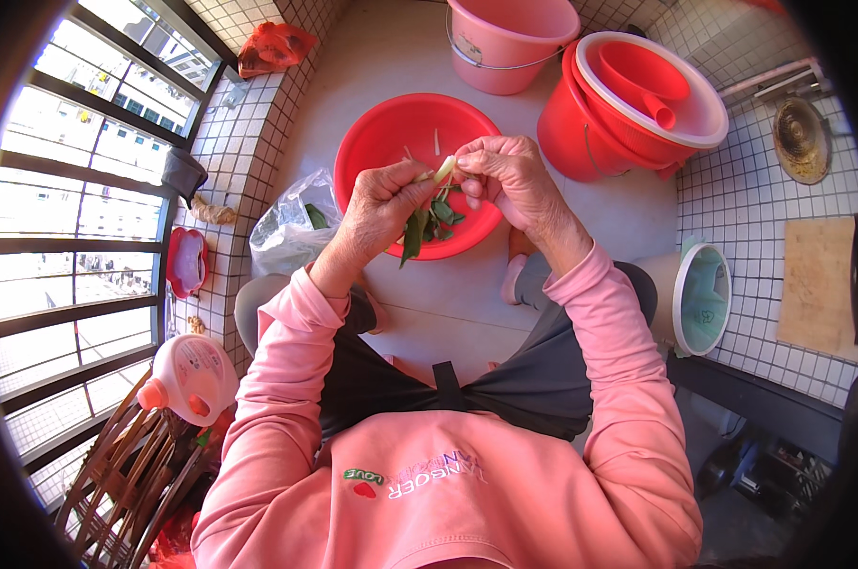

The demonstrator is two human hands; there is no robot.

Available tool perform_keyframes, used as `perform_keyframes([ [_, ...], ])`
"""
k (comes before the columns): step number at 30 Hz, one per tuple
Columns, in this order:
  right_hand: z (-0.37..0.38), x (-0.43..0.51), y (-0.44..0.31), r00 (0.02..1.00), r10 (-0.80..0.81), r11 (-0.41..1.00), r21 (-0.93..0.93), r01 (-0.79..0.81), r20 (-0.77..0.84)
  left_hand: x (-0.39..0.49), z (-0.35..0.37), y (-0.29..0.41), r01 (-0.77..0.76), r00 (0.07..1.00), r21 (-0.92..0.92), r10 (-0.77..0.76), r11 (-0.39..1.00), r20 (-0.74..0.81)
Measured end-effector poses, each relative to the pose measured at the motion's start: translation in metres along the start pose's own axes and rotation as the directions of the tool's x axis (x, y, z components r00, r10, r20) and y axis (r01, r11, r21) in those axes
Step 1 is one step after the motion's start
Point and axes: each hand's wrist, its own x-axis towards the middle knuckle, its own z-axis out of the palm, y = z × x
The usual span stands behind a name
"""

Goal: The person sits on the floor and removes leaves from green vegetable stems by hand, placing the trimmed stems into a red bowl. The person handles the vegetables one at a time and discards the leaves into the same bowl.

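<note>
Over a red plastic basin (361, 131), my left hand (386, 195) pinches a leafy green vegetable by its pale stem (444, 169). The thumb and forefinger of my right hand (518, 171) close on the upper cut end of that stem. Dark green leaves (416, 231) hang beneath my left hand. More leaves (443, 213) and a thin pale strip (436, 141) lie in the basin. Left of the basin, a clear plastic bag (283, 238) sits on the floor with a green leaf inside.
A pink bucket (496, 64) stands beyond the basin. To its right are stacked red buckets (578, 142) with a red dipper (642, 75) on top. A lined trash bin (703, 299) is by my right knee. At left, a detergent bottle (190, 377) stands near the barred window (80, 249).
</note>
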Motion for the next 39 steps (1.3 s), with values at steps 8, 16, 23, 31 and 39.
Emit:
perform_keyframes([
  [8,-0.001,-0.001,0.000,0.999,0.025,0.997,0.075,-0.027,0.034,0.000,0.001,-0.003,-0.049,0.999,0.083,0.048,0.995,0.012],
  [16,0.005,-0.004,0.006,0.988,0.125,0.987,0.092,-0.133,0.087,0.000,0.010,-0.002,-0.054,0.990,0.044,0.059,0.998,-0.130],
  [23,0.015,-0.016,0.007,0.802,0.477,0.814,-0.525,-0.249,0.359,0.013,0.003,-0.012,-0.009,0.943,0.047,0.024,0.999,-0.332],
  [31,0.028,-0.027,0.011,0.745,0.501,0.812,-0.536,-0.229,0.441,0.028,0.004,-0.013,0.112,0.910,-0.083,-0.135,0.990,-0.393],
  [39,0.007,-0.009,0.001,0.998,0.054,0.995,0.078,-0.056,0.037,0.020,-0.001,-0.014,0.032,0.989,-0.026,-0.035,0.999,-0.141],
])
